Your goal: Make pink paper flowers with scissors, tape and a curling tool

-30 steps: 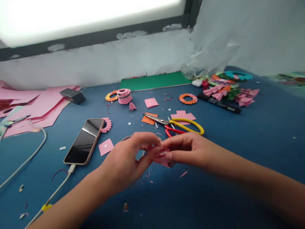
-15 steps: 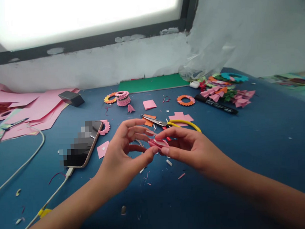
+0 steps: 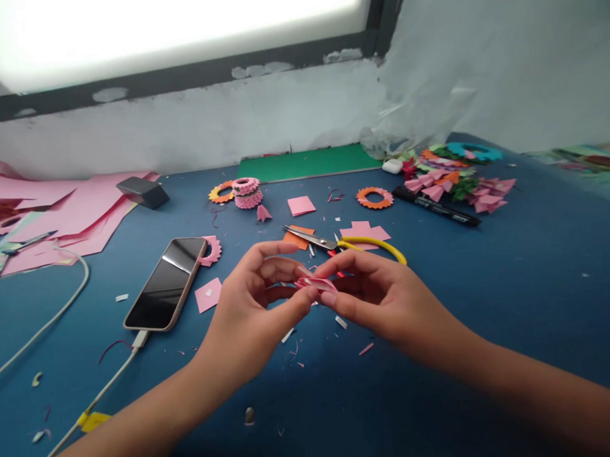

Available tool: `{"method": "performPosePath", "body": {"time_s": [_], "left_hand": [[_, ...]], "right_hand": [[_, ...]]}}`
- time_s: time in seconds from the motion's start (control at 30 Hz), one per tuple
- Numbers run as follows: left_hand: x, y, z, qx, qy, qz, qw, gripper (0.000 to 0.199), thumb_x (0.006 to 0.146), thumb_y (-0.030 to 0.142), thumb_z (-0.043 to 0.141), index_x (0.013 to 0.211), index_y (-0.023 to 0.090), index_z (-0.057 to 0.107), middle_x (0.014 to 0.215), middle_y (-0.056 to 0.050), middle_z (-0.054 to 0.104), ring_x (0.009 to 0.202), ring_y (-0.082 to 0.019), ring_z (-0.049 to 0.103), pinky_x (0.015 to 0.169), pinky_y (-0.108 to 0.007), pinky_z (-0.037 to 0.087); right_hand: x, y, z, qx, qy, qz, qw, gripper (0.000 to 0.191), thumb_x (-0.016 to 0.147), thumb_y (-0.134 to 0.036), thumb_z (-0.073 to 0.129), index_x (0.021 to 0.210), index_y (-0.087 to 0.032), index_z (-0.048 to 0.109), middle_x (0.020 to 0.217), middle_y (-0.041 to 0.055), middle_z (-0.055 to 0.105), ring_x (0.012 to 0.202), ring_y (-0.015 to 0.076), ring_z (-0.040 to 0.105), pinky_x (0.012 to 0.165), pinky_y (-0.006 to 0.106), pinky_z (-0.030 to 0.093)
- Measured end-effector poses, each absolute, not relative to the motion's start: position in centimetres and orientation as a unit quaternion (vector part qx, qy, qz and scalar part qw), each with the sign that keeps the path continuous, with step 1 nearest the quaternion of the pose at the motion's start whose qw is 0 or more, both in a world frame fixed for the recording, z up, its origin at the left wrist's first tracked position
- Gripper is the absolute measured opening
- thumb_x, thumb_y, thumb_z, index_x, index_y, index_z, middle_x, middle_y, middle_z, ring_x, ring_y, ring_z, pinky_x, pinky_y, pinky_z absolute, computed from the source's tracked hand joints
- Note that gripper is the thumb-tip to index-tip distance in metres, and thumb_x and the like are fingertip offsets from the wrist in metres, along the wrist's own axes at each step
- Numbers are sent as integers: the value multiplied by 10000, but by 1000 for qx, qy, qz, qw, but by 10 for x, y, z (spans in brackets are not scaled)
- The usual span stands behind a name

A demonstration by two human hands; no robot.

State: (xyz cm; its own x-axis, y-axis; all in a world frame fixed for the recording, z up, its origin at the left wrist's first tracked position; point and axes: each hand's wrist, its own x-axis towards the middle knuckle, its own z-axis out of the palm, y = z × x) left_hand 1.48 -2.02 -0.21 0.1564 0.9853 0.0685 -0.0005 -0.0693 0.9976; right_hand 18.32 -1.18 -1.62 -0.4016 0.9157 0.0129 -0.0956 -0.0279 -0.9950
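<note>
Between my two hands is a small folded piece of pink paper [image 3: 317, 283], its layers seen edge-on. My left hand [image 3: 260, 300] pinches its left end with thumb and fingers. The thumb and index finger of my right hand [image 3: 382, 289] grip the other end. Just beyond lie scissors [image 3: 325, 242] with yellow handles, partly over an orange paper square [image 3: 299, 237] and a pink cross-shaped cutout [image 3: 366, 233]. A pink square [image 3: 208, 295] with a white scrap on it rests left of my left hand.
A phone [image 3: 167, 283] on a white cable [image 3: 115, 375] lies left. Behind are toothed paper rings [image 3: 374, 198], a black marker [image 3: 437, 207], folded paper flowers [image 3: 486, 194], a green sheet [image 3: 307, 164] and a dark block [image 3: 142, 193]. Large pink sheets [image 3: 74, 210] spread at far left.
Both hands keep hold of the folded pink paper, which looks slightly flatter now. The view has shifted a little; things on the table stay where they were.
</note>
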Motion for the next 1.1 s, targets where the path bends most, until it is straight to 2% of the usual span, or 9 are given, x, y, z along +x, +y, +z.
{"method": "performPosePath", "body": {"time_s": [0.27, 0.37, 0.57, 0.77, 1.1], "left_hand": [[15, -21, -1, 551, 449, 479, 515, 302, 760, 178, 699, 1017, 224, 548, 798, 35, 675, 784, -76, 644, 714, -150, 514], [17, -22, -3, 564, 452, 486, 492, 297, 758, 175, 699, 1011, 214, 549, 801, 29, 673, 792, -87, 647, 729, -167, 520], [20, -23, -6, 561, 451, 510, 471, 267, 747, 173, 703, 975, 197, 567, 833, 6, 660, 817, -115, 641, 754, -209, 533], [22, -26, -5, 562, 453, 524, 452, 239, 733, 164, 719, 924, 215, 586, 821, 25, 695, 804, -108, 663, 746, -196, 545], [21, -28, -3, 574, 451, 522, 442, 230, 745, 160, 713, 939, 235, 616, 811, 42, 726, 794, -97, 684, 714, -159, 559]], "right_hand": [[182, -13, -16, -391, -613, 541, 423, 145, 803, -316, 648, 912, -225, 621, 903, 3, 679, 819, 115, 659, 674, 180, 538], [180, -14, -15, -395, -610, 535, 432, 150, 792, -320, 654, 897, -219, 618, 877, 7, 678, 791, 119, 663, 656, 190, 551], [176, -16, -17, -407, -606, 505, 461, 110, 795, -277, 643, 877, -210, 615, 895, 19, 669, 819, 131, 650, 722, 239, 555], [174, -14, -22, -379, -574, 538, 488, 93, 805, -281, 626, 858, -218, 583, 856, 10, 656, 777, 127, 635, 638, 232, 530], [174, -10, -23, -364, -539, 585, 485, 168, 758, -326, 681, 818, -203, 584, 792, 2, 651, 753, 122, 628, 677, 246, 516]]}}
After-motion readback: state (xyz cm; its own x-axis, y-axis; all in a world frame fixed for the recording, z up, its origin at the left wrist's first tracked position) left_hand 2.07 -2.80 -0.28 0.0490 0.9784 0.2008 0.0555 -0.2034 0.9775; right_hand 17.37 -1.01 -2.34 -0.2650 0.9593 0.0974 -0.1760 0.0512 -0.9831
